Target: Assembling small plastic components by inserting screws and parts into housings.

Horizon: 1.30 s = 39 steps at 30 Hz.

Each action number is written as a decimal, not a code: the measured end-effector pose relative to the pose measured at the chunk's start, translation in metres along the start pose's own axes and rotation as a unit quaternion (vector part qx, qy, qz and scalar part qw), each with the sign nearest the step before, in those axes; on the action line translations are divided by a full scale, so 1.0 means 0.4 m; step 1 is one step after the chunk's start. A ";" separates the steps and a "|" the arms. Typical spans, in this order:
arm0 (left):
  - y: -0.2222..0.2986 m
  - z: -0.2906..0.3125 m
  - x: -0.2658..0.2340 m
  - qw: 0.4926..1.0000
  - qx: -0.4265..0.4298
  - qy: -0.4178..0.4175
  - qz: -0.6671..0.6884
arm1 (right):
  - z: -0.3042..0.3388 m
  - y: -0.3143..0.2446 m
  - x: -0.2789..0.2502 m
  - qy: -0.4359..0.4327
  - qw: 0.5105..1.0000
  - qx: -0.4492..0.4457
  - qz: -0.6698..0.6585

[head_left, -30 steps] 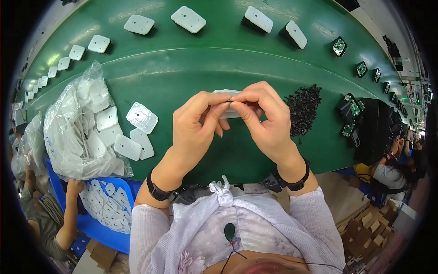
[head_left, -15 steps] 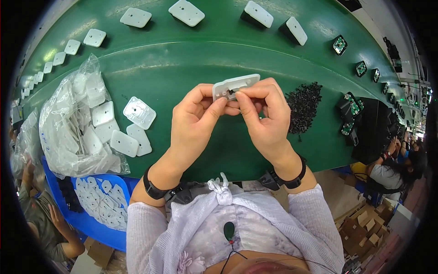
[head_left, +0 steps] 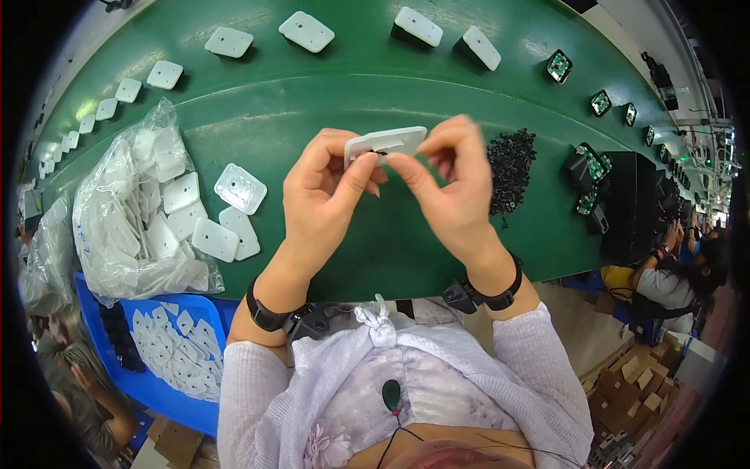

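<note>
A white plastic cover (head_left: pixel 397 139) is held up on edge over the green table, its raised inner side toward me. My left hand (head_left: pixel 322 191) is closed on its left end, thumb in front and fingers behind. A small black part (head_left: pixel 382 153) shows at the cover's lower edge, between my thumbs. My right hand (head_left: pixel 455 191) has its thumb against the lower edge and its bent forefinger at the right end; these fingers are slightly blurred. Just right of that hand lies a pile of small black parts (head_left: pixel 511 176). Left of my hands rest loose white covers (head_left: pixel 241 188).
A clear plastic bag (head_left: pixel 109 211) of white covers lies at the left, above a blue bin (head_left: pixel 168 402) of white pieces. White-topped units (head_left: pixel 306 32) and black housings with green boards (head_left: pixel 559 66) line the far side. A black box (head_left: pixel 629 199) stands right; people sit at both sides.
The cover and both hands have shifted a little left in view. My right hand's forefinger has risen and spread from its thumb, toward the cover's right end.
</note>
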<state>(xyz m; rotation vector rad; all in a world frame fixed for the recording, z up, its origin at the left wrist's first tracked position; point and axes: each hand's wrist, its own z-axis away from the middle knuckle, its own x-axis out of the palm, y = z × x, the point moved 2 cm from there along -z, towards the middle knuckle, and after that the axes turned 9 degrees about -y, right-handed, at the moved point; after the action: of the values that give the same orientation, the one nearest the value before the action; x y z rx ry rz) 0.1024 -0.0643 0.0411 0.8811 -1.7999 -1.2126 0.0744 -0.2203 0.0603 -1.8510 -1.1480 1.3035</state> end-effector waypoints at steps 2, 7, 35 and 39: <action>0.006 0.001 -0.004 0.997 -0.053 0.005 0.047 | -0.014 -0.008 -0.028 0.025 1.000 -0.013 0.003; 0.003 -0.003 0.008 0.997 -0.047 -0.029 0.054 | -0.018 0.009 -0.028 -0.106 0.989 0.057 -0.081; -0.045 -0.040 -0.086 0.843 -0.097 -0.002 -0.529 | 0.083 0.235 -0.575 -0.271 0.646 0.163 0.695; -0.021 0.001 -0.031 0.753 -0.077 -0.022 -0.653 | 0.041 0.159 -0.506 -0.144 0.816 0.086 0.554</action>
<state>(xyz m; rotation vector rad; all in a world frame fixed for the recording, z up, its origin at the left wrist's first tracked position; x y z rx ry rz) 0.1089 -0.0560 0.0303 2.1544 -0.8787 -2.1326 0.0492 -0.4298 0.0879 -2.2797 0.1046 2.2501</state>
